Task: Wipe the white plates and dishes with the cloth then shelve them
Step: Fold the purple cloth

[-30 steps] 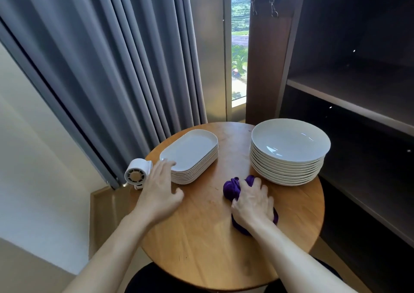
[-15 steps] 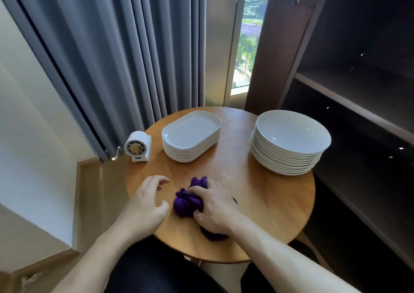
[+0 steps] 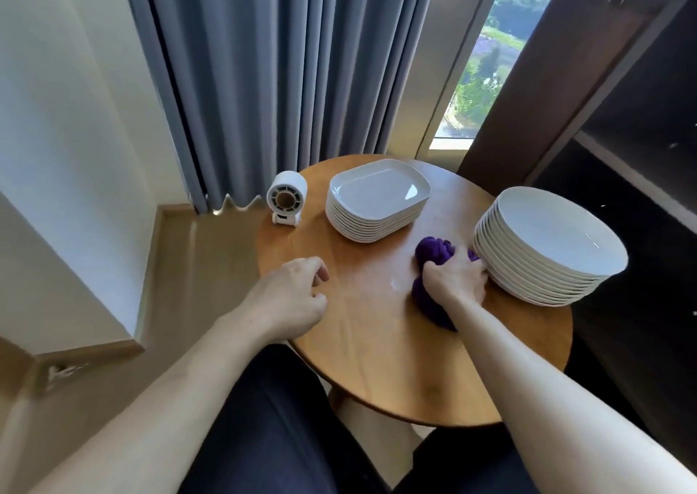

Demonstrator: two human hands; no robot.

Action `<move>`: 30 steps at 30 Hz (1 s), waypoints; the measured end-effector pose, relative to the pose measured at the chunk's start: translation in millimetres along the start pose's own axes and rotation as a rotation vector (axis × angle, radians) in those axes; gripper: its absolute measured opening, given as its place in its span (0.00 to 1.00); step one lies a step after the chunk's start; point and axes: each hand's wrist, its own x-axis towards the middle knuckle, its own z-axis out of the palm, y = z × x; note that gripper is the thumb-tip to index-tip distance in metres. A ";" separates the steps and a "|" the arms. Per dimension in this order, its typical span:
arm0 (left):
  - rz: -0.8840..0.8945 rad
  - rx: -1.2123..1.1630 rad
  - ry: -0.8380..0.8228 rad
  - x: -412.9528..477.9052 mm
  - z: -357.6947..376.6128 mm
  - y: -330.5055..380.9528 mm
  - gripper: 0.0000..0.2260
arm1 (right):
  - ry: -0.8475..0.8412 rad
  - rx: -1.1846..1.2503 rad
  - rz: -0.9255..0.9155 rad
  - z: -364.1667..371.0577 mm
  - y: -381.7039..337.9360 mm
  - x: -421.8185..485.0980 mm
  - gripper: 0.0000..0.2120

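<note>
Cloth [image 3: 433, 254] looks soft, bunched in our right grip [image 3: 456, 278]; left grip [image 3: 292, 299] loose, empty. Round plates [image 3: 554, 244] seem slick and fragile, so we'd lift them by the rims.

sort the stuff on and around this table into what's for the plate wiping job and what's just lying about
For the job:
purple cloth, gripped by the right hand
stack of round plates
stack of oblong dishes
dark shelves
round wooden table they sit on

Just lying about:
small white fan
grey curtain
</note>
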 end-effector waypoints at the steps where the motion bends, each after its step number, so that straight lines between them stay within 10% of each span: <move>1: -0.006 0.025 -0.022 0.7 0.6 -0.3 0.15 | 0.009 -0.098 -0.047 3.7 -8.3 -1.5 0.27; 12: -0.066 0.114 -0.100 -0.3 -0.9 -5.0 0.02 | -0.272 -0.256 -0.843 29.4 -34.2 -129.1 0.25; 19: -0.006 0.016 -0.224 -8.0 6.3 5.3 0.26 | -0.470 -0.030 -0.648 -3.5 18.2 -139.7 0.35; 23: 0.138 0.037 -0.267 -12.0 18.2 13.8 0.30 | -0.831 0.542 -0.419 -30.4 44.0 -129.8 0.41; 30: 0.174 0.160 -0.194 -11.2 26.3 17.0 0.14 | -0.426 0.686 -0.258 -18.1 69.8 -145.9 0.17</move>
